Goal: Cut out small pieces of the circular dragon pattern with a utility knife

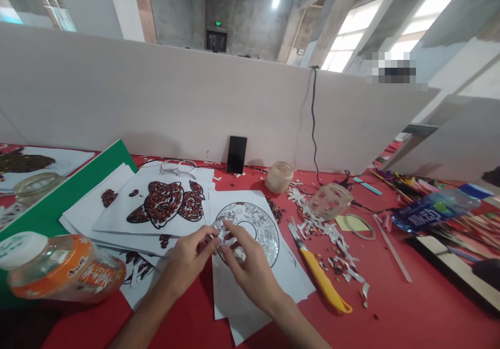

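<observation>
My left hand point(192, 255) is closed in a pinch, with a small whitish piece at its fingertips, too small to name. Close beside it, my right hand point(252, 268) has its thumb and forefinger curled towards that piece; what they hold is partly hidden. Both hands hover over a white sheet printed with a round line drawing point(267, 229), parts of which look shiny. To the left lies a sheet with a fox-like picture point(164, 206) filled with dark red beans. A yellow utility knife point(322, 281) rests right of the printed sheet, its blade showing.
An orange-labelled jar point(66, 271) stands at front left by a green board point(117, 156). Glass jars point(279, 177), a phone point(236, 154) and tape rings point(358, 226) sit further back. White paper strips point(339, 239) and beans litter the right, near a bottle point(437, 208).
</observation>
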{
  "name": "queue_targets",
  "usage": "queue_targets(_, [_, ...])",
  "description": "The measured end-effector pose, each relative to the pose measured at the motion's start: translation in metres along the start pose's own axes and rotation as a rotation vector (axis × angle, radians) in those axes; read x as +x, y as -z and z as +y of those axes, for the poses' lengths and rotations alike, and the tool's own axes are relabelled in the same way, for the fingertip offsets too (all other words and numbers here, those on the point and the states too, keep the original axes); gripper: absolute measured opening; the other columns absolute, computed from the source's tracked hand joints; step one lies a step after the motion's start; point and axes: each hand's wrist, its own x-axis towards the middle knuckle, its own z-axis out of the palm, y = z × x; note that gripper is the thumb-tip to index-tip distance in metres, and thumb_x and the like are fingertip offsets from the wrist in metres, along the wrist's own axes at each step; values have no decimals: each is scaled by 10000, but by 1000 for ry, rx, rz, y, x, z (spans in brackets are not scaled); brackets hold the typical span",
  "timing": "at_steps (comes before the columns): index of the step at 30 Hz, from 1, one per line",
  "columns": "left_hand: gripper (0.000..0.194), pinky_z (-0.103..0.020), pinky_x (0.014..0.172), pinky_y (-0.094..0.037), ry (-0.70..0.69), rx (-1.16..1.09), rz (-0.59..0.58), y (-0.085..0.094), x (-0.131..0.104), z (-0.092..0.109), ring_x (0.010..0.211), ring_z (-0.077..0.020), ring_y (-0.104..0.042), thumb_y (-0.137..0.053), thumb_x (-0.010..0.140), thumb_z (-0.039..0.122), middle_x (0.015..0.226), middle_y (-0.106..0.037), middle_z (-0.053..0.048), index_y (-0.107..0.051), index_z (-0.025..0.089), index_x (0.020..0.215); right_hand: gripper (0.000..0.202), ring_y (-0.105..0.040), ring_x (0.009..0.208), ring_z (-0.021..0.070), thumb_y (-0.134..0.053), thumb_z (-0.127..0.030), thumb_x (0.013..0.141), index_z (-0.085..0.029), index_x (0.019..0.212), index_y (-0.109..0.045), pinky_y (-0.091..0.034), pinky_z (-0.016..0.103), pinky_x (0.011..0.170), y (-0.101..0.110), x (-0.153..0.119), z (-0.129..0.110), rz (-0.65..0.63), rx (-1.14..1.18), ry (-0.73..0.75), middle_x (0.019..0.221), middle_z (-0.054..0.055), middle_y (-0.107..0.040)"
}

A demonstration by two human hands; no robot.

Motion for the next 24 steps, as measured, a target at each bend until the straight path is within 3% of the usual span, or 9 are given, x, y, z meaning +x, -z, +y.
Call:
queue_targets(3, [298,-245,706,-525,27,-134,-53,-5,-4,6,768,-173,-703,-464,1021,458,803,-735,19,-647,258,1145,424,-677,1008,198,-543,-301,1017,-255,1437,-549,-583,354,883,-4,0,4,26,50,-21,1247,101,-671])
queue_targets(8, [317,-249,793,-564,11,-136,-71,-10,-5,3,872,-180,-730,-532,990,417,971,-780,-16,-678,251,1218,350,-708,956,195,-587,-287,1002,-224,1341,-647,-600,304,804,-5,-5,16,149,24,19,1125,95,-728])
queue_targets(11, [293,-265,812,-578,-29,-62,-25,-16,-6,-4,856,-182,-744,-569,971,396,968,-797,-9,-722,264,1183,263,-719,917,188,-591,-249,999,-224,1236,-702,-590,298,804,-10,-11,19,223,-13,81,1082,88,-750])
queue_targets(14, [239,-280,859,-575,-139,-20,69,-23,-7,-13,887,-184,-748,-578,977,369,1016,-801,-8,-745,263,1112,171,-705,827,167,-625,-248,979,-219,1123,-713,-563,263,725,-12,-14,17,273,-15,25,977,57,-755])
queue_targets(18, [190,-271,863,-565,-231,51,116,-25,-7,-15,947,-178,-739,-587,998,353,1075,-787,-2,-724,266,1098,76,-604,686,134,-631,-272,964,-215,925,-661,-491,243,632,-7,-11,11,242,24,-79,819,7,-666])
queue_targets(24, [203,-299,792,-536,-316,223,36,-15,-9,-6,854,-181,-678,-519,1041,339,911,-726,-13,-702,252,1033,171,-606,857,159,-622,-342,969,-216,862,-577,-508,266,744,6,-9,15,194,330,-157,955,41,-634])
